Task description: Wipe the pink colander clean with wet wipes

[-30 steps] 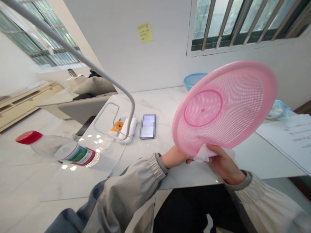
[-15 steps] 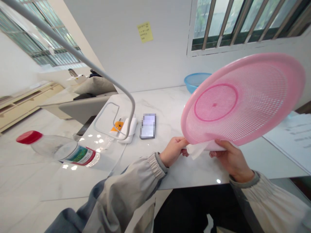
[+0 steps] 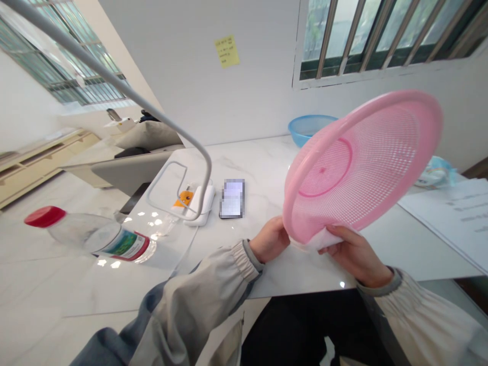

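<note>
A pink mesh basket (image 3: pixel 385 152) is held up tilted above the white table, its open side turned towards me. My left hand (image 3: pixel 270 240) is closed on the lower left of its rim, with the fingertips partly hidden behind the edge. At the bottom of the rim, my right hand (image 3: pixel 356 256) pinches a white tissue (image 3: pixel 324 239) folded over the edge, thumb inside and fingers below. Behind the pink basket, a blue basket (image 3: pixel 299 133) stands against the wall, partly covered.
Left of my hands lie a phone (image 3: pixel 232 199) and a white device (image 3: pixel 202 206) beneath a bent grey-white metal tube (image 3: pixel 206 157). A red-capped bottle (image 3: pixel 102 236) shows at far left. Printed papers (image 3: pixel 453 216) and a blue-and-white plastic package (image 3: pixel 436 173) lie at right.
The pink basket has swung left and turned so its opening looks narrower. My right hand, with the tissue, has shifted slightly left along the rim. The plastic package at right now shows more.
</note>
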A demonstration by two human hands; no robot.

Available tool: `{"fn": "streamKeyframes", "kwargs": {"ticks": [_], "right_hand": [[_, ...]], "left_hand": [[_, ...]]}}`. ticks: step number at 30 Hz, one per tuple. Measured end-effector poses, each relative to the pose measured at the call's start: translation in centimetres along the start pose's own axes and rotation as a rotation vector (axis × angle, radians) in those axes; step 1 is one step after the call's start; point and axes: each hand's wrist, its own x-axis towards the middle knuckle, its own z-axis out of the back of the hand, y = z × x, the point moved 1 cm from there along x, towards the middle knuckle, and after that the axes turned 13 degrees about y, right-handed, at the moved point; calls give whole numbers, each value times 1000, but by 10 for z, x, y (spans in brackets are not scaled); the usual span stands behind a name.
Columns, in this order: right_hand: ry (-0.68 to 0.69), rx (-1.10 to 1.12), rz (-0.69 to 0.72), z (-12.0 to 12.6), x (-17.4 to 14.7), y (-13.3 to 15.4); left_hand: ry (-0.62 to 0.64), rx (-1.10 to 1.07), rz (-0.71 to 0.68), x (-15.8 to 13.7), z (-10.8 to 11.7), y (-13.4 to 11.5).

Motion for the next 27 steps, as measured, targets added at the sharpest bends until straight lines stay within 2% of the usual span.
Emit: {"fn": "streamKeyframes", "kwargs": {"ticks": [4,8,17,21,27], "right_hand": [[-24,-10,49,1,2,3],[-77,-9,80,2,3,4],[-243,-60,239,8,9,-3],[-253,-70,272,7,8,-2],[-346,-29,335,7,8,2]], "left_hand": [[-11,-108,59,1,8,4],[-63,-97,16,1,10,3],[-157,234,-78,3,15,9],[-193,209,-137,5,16,9],[-281,195,-175,1,15,4]]}}
